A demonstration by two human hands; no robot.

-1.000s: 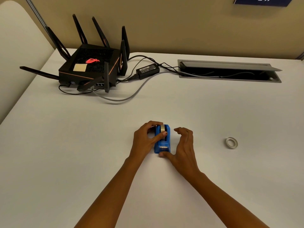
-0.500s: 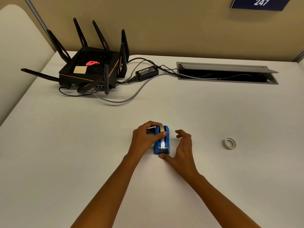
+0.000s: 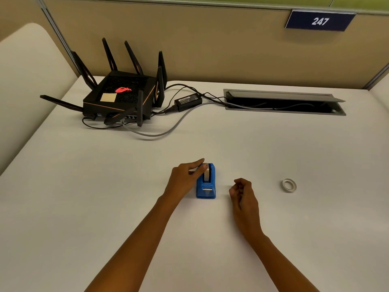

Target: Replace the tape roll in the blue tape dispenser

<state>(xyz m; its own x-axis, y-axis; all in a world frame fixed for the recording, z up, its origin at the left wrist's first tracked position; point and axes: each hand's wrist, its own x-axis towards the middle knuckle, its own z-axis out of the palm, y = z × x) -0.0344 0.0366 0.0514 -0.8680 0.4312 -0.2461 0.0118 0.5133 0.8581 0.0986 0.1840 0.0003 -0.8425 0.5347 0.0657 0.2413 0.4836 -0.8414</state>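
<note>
The blue tape dispenser [image 3: 206,187] stands on the white table [image 3: 126,186] near the middle, its cutter end toward me. A tape roll [image 3: 207,171] sits in its slot. My left hand [image 3: 185,178] rests against the dispenser's left side, thumb and fingertips at the top of the roll. My right hand [image 3: 243,192] hovers a little to the right of the dispenser, fingers loosely curled, holding nothing and not touching it. A loose tape roll [image 3: 289,185] lies flat on the table further right.
A black router [image 3: 124,98] with several antennas sits at the back left, with a power adapter [image 3: 188,101] and cables running to an open cable tray [image 3: 284,102] at the back. A partition wall carries a sign reading 247 [image 3: 320,21].
My right hand has let go of the dispenser's front and drawn away to the right, fingers curling. My left hand stays on the dispenser, its fingers shifted up to the roll.
</note>
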